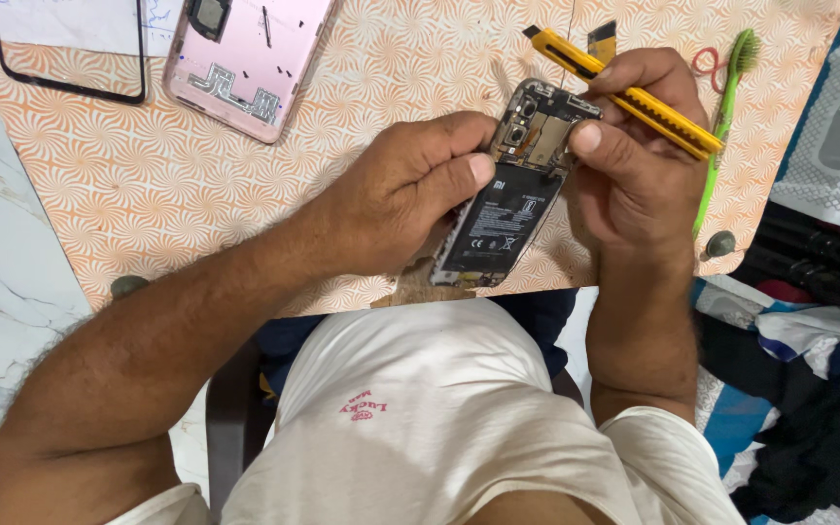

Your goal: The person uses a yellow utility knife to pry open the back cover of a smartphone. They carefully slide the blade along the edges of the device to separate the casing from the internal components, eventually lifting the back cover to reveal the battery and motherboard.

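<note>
yellow utility knife [634, 95] in right hand [634, 175], left hand [401, 194] apparently gripping opened phone [507, 194].

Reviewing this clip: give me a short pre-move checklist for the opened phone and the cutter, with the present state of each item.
1. Opened phone gripped by left hand: ok.
2. Yellow utility knife held in right hand: ok.
3. Knife blade extended or retracted: cannot tell, tip too small.
4. Black battery seated in the phone body: ok, lies flat.
5. Pink back cover lying apart on the patterned mat: ok.
6. Green toothbrush apart from both hands: ok.
</note>
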